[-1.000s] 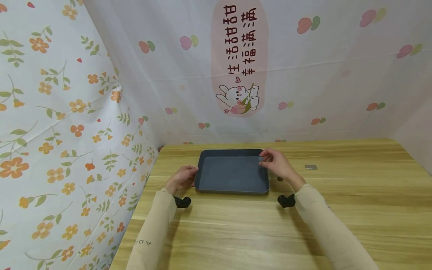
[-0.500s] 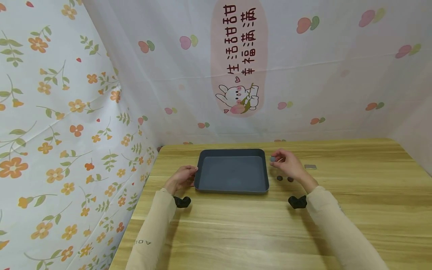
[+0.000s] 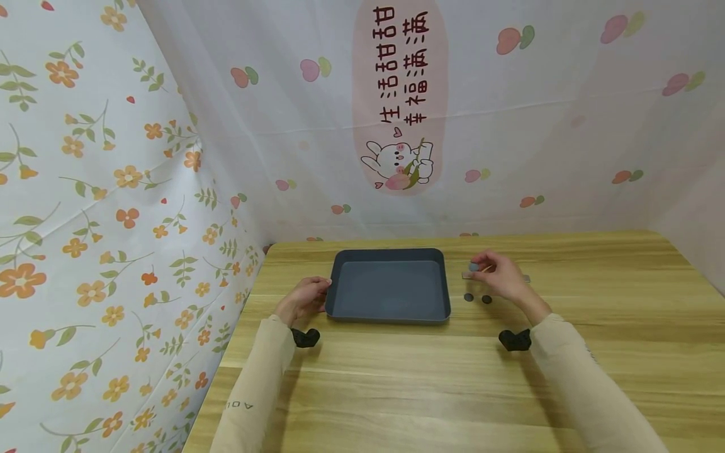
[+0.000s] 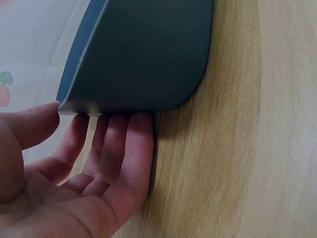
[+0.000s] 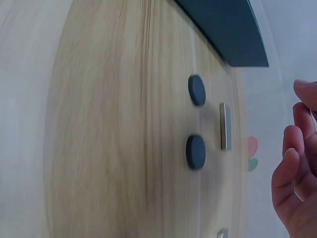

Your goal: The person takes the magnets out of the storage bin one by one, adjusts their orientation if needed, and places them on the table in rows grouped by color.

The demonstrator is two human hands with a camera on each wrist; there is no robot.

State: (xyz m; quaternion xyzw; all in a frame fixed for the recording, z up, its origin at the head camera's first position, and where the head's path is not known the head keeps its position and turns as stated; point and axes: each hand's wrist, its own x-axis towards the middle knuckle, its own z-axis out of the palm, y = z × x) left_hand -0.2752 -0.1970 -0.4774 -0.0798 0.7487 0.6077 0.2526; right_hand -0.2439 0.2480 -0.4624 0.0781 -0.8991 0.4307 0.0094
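My left hand (image 3: 306, 297) rests against the left side of a dark blue-grey rectangular baking tray (image 3: 391, 322). In the left wrist view, its thumb tip touches the tray's rim and the fingertips lie on the outer wall. To the right of the tray, above the table, my right hand (image 3: 501, 277) pinches a small blue-grey round disc (image 3: 473, 267) between thumb and fingers. That disc cannot be made out in the right wrist view. Below the hand lie two dark round discs (image 5: 196, 90), side by side. A thin silver bar (image 5: 225, 127) is partly covered by the hand in the head view.
Another silver bar (image 3: 527, 279) lies just right of the right hand. The wooden table (image 3: 385, 390) extends in front of the tray and to the right. A printed cloth (image 3: 317, 157) hangs behind it, and a flowered cloth (image 3: 130, 251) hangs at the left.
My right hand has moved right, from over the tray's right rim to above the table, carrying the blue-grey disc. The two dark discs have come into sight. My left hand stays put.
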